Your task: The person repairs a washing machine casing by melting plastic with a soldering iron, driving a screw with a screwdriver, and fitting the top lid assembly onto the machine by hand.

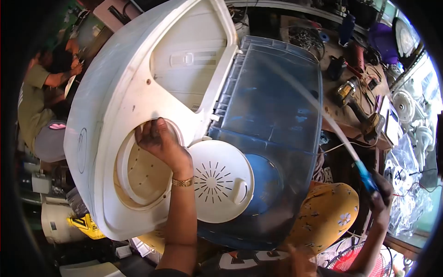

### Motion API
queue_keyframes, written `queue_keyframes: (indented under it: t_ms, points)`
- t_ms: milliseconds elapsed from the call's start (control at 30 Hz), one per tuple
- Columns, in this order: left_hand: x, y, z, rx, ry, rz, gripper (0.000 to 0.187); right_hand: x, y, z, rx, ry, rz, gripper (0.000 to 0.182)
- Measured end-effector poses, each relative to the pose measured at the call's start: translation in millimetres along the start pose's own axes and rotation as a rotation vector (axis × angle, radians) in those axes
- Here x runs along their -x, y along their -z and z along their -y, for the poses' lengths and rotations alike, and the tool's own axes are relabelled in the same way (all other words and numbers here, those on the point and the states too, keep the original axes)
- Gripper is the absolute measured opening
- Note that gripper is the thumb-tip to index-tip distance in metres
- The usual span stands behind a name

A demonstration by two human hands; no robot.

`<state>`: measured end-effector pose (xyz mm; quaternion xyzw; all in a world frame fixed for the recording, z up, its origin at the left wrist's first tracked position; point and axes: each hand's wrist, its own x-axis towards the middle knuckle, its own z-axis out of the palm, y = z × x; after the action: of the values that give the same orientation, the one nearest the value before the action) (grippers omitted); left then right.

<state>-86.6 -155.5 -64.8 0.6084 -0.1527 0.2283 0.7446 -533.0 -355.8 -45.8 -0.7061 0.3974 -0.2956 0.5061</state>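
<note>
A white twin-tub washing machine (106, 92) stands before me, tilted in the view. My left hand (159, 141), with a gold watch on its wrist, has its fingers curled at the upper edge of the round spin tub (150, 177); part of the fingers is hidden. My right hand (382, 196) grips the blue handle of a long screwdriver (334, 127), whose pale shaft is blurred and points up and left over the translucent blue lid (277, 101). A round white slotted cover (219, 203) lies on that lid beside my left wrist.
At the right, a workbench (330, 87) carries a yellow cordless drill (348, 92), cables and a wire bowl. Clear plastic bags (408, 184) with white parts lie by the window. A person (37, 99) sits at far left. A red fan (355, 258) is low on the right.
</note>
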Motion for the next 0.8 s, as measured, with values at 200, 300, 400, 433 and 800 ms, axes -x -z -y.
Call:
queue_keyframes:
  t_ms: [200,300,400,433,800]
  points:
    - [-22,1,-11,0.209,-0.027,0.099,0.047,-72,-90,63,-0.133,0.187,0.528,0.04]
    - [-52,4,-8,0.49,0.211,0.108,0.029,-81,-101,68,-0.18,0.137,0.58,0.039]
    - [-57,5,1,0.443,0.115,0.157,0.027,-85,-97,67,-0.194,0.037,0.598,0.04]
    - [-57,5,1,0.43,0.127,0.155,0.026,-84,-95,65,-0.194,0.0,0.601,0.041]
    - [-58,8,2,0.496,0.272,0.116,0.022,-81,-102,66,-0.206,0.042,0.592,0.044]
